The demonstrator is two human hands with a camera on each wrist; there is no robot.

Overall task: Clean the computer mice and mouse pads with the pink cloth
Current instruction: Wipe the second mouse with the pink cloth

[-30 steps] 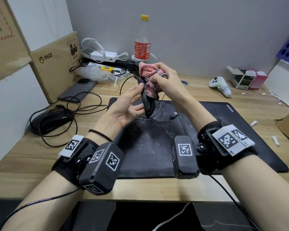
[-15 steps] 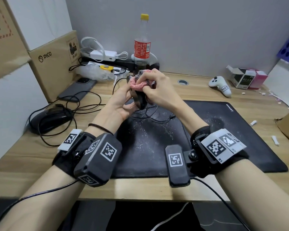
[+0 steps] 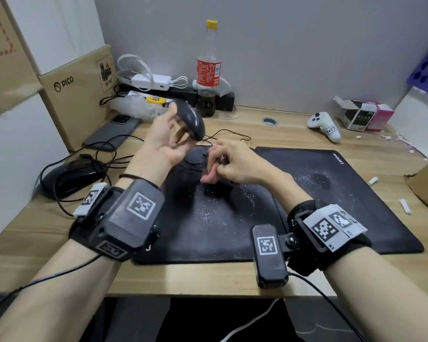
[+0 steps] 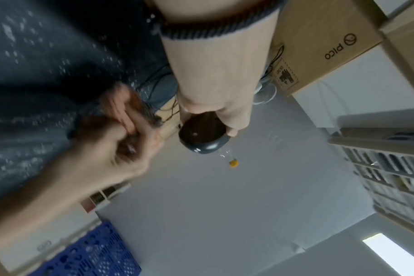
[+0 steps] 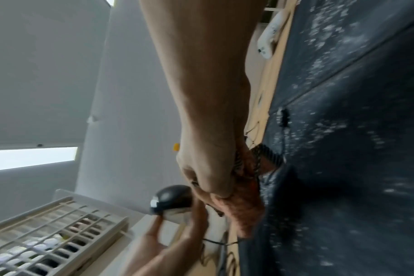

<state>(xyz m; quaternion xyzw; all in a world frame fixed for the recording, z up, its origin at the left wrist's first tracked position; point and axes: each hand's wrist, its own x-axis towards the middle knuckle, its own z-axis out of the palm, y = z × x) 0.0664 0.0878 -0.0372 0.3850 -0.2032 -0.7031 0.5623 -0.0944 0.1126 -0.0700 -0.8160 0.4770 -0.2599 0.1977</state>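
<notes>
Reaching forward over the near edge of the wooden surface [image 3: 208, 280], both forearms wear black wrist rigs with square printed markers. Beyond them lie two black mouse pads side by side, the left mouse pad [image 3: 203, 218] and the right mouse pad [image 3: 344, 193], both dusted with white specks. Over the seam between the pads, the right hand [image 3: 235, 164] is clenched around the bunched pink cloth [image 3: 209, 177], which hangs just above the left pad; the right wrist view shows the cloth [image 5: 243, 205] wadded under curled fingers. At about 11 o'clock from it, the left hand [image 3: 166, 141], palm up, grips a dark grey mouse [image 3: 192, 119] lifted off the surface and tilted, thumb and fingers wrapped round its sides; its cable trails down to the surface. The left wrist view shows the mouse's flat underside [image 4: 202, 130]. A second black mouse [image 3: 69, 176] sits in tangled cable at 9 o'clock. Farther back, a phone [image 3: 114, 132] lies at 10 o'clock, a cola bottle [image 3: 209, 70] stands at 12 o'clock against the wall, and a white controller [image 3: 324, 125] lies at 2 o'clock.
</notes>
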